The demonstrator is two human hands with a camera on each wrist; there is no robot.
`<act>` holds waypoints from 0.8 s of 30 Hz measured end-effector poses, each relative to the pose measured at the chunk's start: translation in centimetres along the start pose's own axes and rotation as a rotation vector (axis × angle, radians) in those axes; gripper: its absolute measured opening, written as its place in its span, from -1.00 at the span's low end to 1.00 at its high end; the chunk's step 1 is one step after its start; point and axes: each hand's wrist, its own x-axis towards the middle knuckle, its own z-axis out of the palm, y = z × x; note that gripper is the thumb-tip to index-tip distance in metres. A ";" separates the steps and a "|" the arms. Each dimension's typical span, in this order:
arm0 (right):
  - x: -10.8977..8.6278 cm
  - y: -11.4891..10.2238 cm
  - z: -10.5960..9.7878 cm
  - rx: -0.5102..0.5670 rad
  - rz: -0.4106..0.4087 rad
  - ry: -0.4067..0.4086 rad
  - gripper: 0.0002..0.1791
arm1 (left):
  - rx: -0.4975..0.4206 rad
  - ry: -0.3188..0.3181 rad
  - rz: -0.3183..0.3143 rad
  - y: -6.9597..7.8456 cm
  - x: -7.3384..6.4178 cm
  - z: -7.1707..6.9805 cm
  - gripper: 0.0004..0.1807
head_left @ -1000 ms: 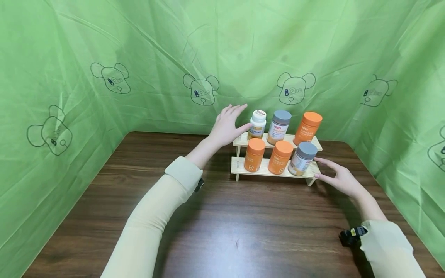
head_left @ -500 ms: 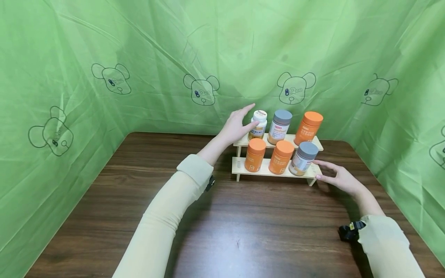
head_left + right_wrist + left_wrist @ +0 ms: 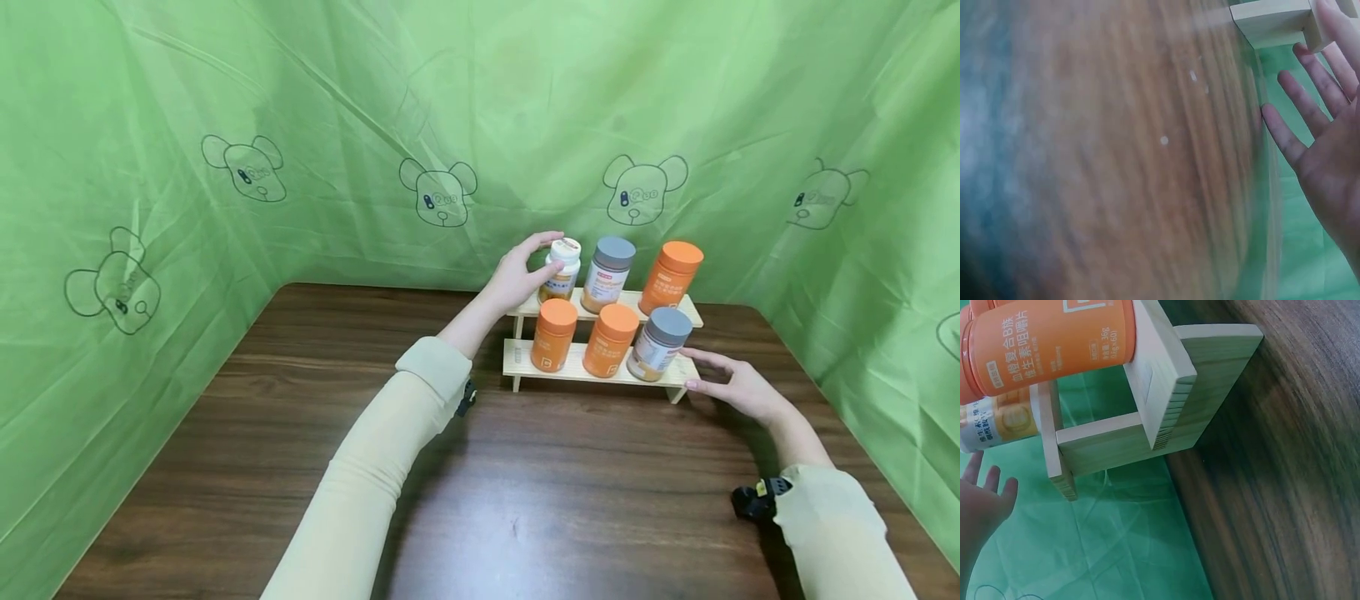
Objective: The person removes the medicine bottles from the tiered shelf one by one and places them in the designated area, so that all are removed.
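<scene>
A two-tier wooden display rack [image 3: 517,357] holds several supplement bottles. My left hand [image 3: 512,279] is at the white bottle [image 3: 558,287] on the upper left, thumb across its front and a finger behind its cap. In the left wrist view, other fingers of that hand [image 3: 985,494] spread just below the white bottle [image 3: 1007,419]. My right hand [image 3: 738,390] holds the right end of the lower tier, thumb at the front corner and index finger toward the back. In the right wrist view its remaining fingers [image 3: 1300,103] are spread beside the rack [image 3: 1272,22].
Beside the white bottle stand a grey-capped bottle [image 3: 609,275] and an orange bottle [image 3: 673,275]. Below are two orange bottles [image 3: 553,336] and another grey-capped bottle [image 3: 658,343]. A green curtain [image 3: 330,225] rises behind and beside the wooden table [image 3: 300,433].
My left hand has moved right onto the white bottle, its fingers drawing in around the cap and neck. The right hand has stayed at the rack's end.
</scene>
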 end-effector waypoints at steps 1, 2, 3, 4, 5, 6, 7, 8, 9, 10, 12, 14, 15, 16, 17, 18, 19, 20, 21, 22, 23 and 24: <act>-0.1 0.0 0.0 0.006 0.002 0.000 -0.37 | -0.016 0.000 0.000 -0.1 0.0 0.1 -0.48; -0.1 0.0 0.0 0.010 0.005 0.001 -0.37 | -0.034 0.001 0.000 -0.1 0.0 0.1 -0.48; -0.1 0.1 0.1 0.009 0.012 0.001 -0.36 | -0.047 0.002 0.001 -0.2 0.0 0.1 -0.49; -0.1 0.2 0.1 0.009 0.017 0.002 -0.36 | -0.058 0.005 0.004 -0.3 0.1 0.1 -0.49; 0.0 0.3 0.1 0.009 0.021 0.004 -0.36 | -0.067 0.009 0.003 -0.3 0.1 0.1 -0.48; 0.0 0.3 0.1 0.006 0.019 0.003 -0.36 | -0.080 0.012 0.003 -0.4 0.1 0.1 -0.48; 0.1 0.4 0.2 0.010 0.018 0.006 -0.36 | -0.093 0.016 0.002 -0.4 0.1 0.1 -0.49; 0.1 0.4 0.2 0.012 0.013 0.004 -0.35 | -0.106 0.021 0.002 -0.4 0.1 0.1 -0.49; 0.2 0.5 0.2 0.016 0.012 0.005 -0.35 | -0.116 0.026 0.000 -0.5 0.1 0.1 -0.49; 0.2 0.5 0.2 0.023 0.010 0.004 -0.35 | -0.126 0.030 -0.001 -0.5 0.0 0.1 -0.49; 0.2 0.6 0.2 0.039 0.012 0.004 -0.35 | -0.142 0.036 0.001 -0.5 0.0 0.1 -0.50; 0.2 0.7 0.3 0.046 0.020 0.003 -0.35 | -0.145 0.040 0.011 -0.5 0.0 0.1 -0.51; 0.2 0.7 0.2 0.042 0.023 0.002 -0.35 | -0.143 0.043 0.013 -0.5 0.0 0.1 -0.51; 0.2 0.7 0.2 0.037 0.026 0.002 -0.35 | -0.142 0.046 0.016 -0.5 0.0 0.1 -0.51; 0.2 0.8 0.2 0.030 0.030 0.000 -0.35 | -0.137 0.049 0.019 -0.5 0.0 0.1 -0.52; 0.2 0.8 0.2 0.024 0.032 -0.001 -0.35 | -0.133 0.051 0.020 -0.5 0.0 0.1 -0.52; 0.2 0.9 0.2 0.012 0.027 -0.005 -0.35 | -0.126 0.053 0.016 -0.4 0.0 0.0 -0.53; 0.2 0.9 0.2 0.013 0.028 -0.004 -0.35 | -0.120 0.055 0.014 -0.3 0.0 0.0 -0.53; 0.2 0.9 0.1 0.011 0.025 -0.005 -0.35 | -0.118 0.055 0.012 -0.3 0.0 -0.1 -0.54; 0.2 0.9 0.1 0.011 0.021 -0.006 -0.35 | -0.116 0.055 0.013 -0.2 0.0 -0.2 -0.54; 0.2 0.9 0.1 0.015 0.014 -0.007 -0.35 | -0.115 0.055 0.015 -0.1 0.0 -0.2 -0.53; 0.2 0.9 0.1 0.022 0.010 -0.004 -0.35 | -0.116 0.057 0.014 0.0 0.0 -0.3 -0.53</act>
